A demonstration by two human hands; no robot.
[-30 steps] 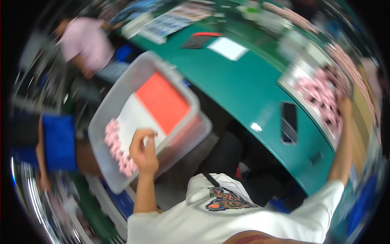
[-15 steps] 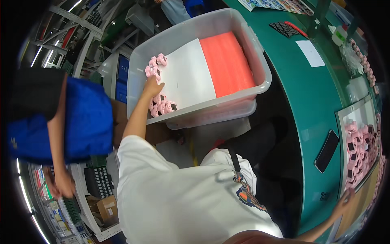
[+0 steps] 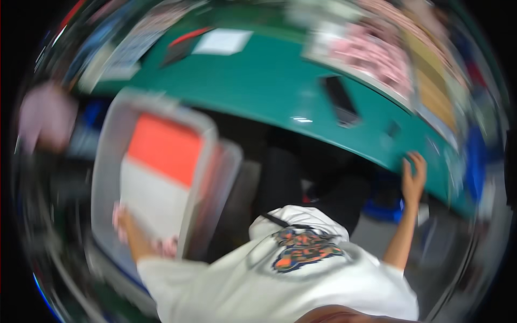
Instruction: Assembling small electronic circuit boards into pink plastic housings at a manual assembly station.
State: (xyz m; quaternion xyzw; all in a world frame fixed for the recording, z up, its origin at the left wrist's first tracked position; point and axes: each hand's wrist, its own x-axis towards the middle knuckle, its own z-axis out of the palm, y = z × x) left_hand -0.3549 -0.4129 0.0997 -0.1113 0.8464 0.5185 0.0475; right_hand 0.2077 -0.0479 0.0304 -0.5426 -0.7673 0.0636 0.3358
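My left hand [image 3: 128, 223] reaches down into the grey plastic tub [image 3: 99, 177] and is smeared by motion. Its fingers are at small pink pieces [image 3: 117, 214]; whether it grips one does not show. More pink pieces [image 3: 168, 246] lie near my forearm, along the edge of a white sheet [image 3: 153, 188]. Beyond the sheet is a red-orange layer [image 3: 166, 145]. Over by the front edge of the green table [image 3: 258, 75], my right hand [image 3: 413, 177] is raised with its fingers apart and holds nothing.
On the table are a dark phone [image 3: 340, 101], a white-bordered tray [image 3: 323, 59] with a blurred heap of pink pieces, and a white paper [image 3: 222, 42]. A second tub [image 3: 229, 167] shows under the first. A blue object [image 3: 383, 207] is below the table.
My view has swung right, so the tub now appears lower left. My right hand has left the tray's edge. My left hand stays in the tub among the pink pieces.
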